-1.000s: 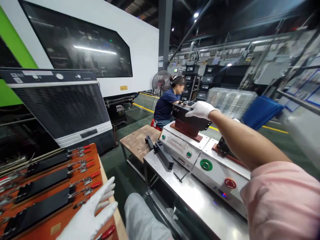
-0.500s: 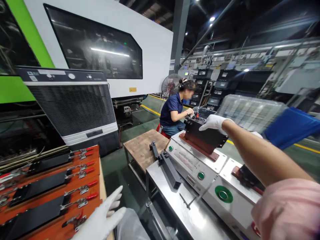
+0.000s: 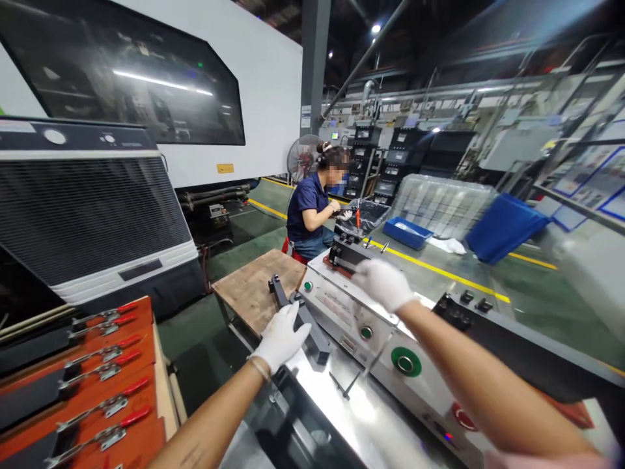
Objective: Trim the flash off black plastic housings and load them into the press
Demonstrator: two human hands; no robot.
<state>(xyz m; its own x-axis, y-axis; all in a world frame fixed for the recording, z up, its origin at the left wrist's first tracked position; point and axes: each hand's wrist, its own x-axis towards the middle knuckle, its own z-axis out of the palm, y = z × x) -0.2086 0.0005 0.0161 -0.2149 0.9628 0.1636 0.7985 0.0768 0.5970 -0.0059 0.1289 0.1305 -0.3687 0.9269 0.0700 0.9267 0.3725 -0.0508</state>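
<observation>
My left hand [image 3: 283, 335], in a white glove, reaches over a dark grey bar-shaped part [image 3: 315, 339] on the metal table; thumb and fingers are apart around its near side, and firm contact is unclear. Another dark part [image 3: 277, 288] lies just beyond it. My right hand [image 3: 385, 284], gloved too, is smeared by motion above the white machine housing [image 3: 332, 303]. Its fingers are beside a black part [image 3: 354, 253] on the far fixture, and any grip is hidden. A larger black part [image 3: 508, 332] stands on the right, partly behind my right forearm.
Red-handled toggle clamps [image 3: 114, 371] line an orange board at left. A wooden-topped table [image 3: 258, 273] stands ahead, with a seated co-worker [image 3: 312, 205] behind it. Green buttons [image 3: 405, 362] and a red button [image 3: 463, 417] sit on the housing. A blue bin [image 3: 407, 232] is on the floor.
My left hand has moved from the lower left up to the dark grey bar-shaped part. My right hand has come off the black part's top and lowered. The view has swung right.
</observation>
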